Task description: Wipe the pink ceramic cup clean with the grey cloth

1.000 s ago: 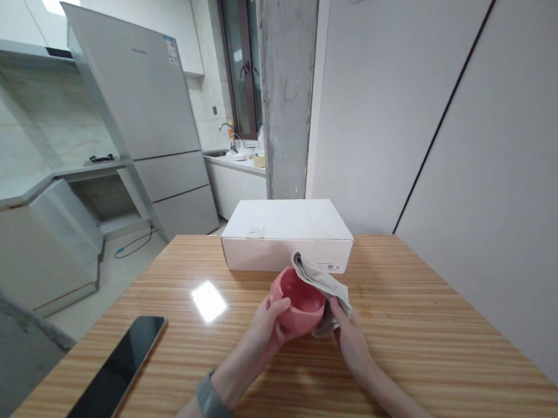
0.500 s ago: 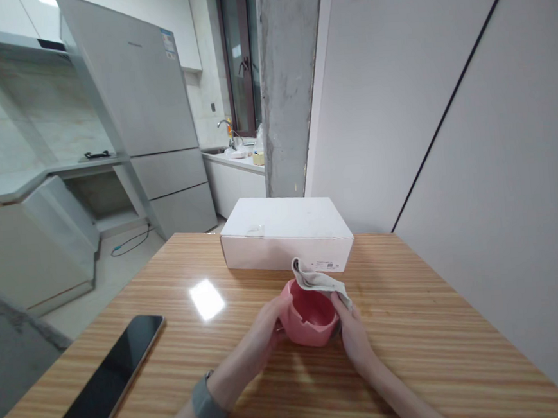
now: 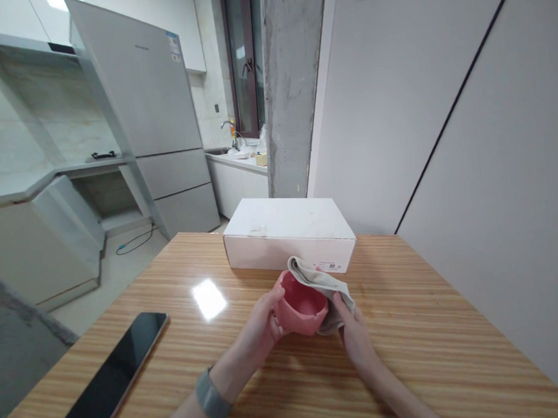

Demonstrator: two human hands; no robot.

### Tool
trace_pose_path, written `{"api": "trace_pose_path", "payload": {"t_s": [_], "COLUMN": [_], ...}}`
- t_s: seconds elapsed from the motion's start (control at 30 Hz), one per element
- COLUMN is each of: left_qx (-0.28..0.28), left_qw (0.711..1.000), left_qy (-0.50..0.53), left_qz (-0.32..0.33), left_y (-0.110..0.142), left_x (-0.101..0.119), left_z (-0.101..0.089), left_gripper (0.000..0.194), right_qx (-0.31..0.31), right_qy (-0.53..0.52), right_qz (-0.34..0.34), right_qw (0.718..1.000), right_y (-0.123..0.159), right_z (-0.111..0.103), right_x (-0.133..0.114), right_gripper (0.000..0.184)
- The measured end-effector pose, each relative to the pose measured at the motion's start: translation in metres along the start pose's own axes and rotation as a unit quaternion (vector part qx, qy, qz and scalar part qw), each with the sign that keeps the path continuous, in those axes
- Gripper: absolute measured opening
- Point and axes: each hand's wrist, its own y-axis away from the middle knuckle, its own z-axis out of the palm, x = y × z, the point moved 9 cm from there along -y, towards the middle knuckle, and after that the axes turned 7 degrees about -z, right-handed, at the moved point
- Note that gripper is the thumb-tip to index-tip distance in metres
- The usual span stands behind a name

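Observation:
A pink bowl-like container [image 3: 301, 317] with a notched rim is tilted above the wooden table, its hollow inside showing. My left hand [image 3: 265, 323] grips it by the left side, thumb at the rim and fingers partly hidden behind it. In my right hand [image 3: 354, 332] is a folded light grey cloth [image 3: 321, 282], pinched between thumb and fingers. The cloth lies against the right side and far rim of the container, with one part hanging below. A grey band circles my left wrist.
Behind my hands a white cardboard box [image 3: 287, 224] sits on the wooden table [image 3: 445, 350]. A dark-screened phone [image 3: 118, 370] with a white cable lies at the left. Beyond stand a fridge [image 3: 148, 84] and a concrete pillar [image 3: 293, 85]; a wall runs along the right.
The pink container has shifted slightly left and tilted in my left hand. More of the cloth now shows at its right side, below the rim. The camera view has moved a little.

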Motion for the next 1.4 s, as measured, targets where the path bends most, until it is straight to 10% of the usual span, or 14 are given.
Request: {"api": "trace_pose_path", "payload": {"t_s": [0.33,0.87,1.4], "left_qx": [-0.026,-0.081,-0.047], "left_qw": [0.997,0.985,0.996], "left_qy": [-0.055,-0.025,0.012], "left_qz": [0.055,-0.148,0.073], "left_y": [0.011,0.009,0.016], "left_x": [0.005,-0.036,0.012], "left_z": [0.018,0.015,0.025], "left_gripper": [0.064,0.033,0.054], "right_qx": [-0.027,-0.005,0.000], "right_qy": [0.036,-0.013,0.061], "right_qz": [-0.063,0.030,-0.048], "right_qw": [0.997,0.999,0.997], "right_y": [0.006,-0.008,0.008], "right_z": [0.007,-0.009,0.009], "right_x": [-0.013,-0.006,-0.026], "right_gripper": [0.050,0.040,0.049]}}
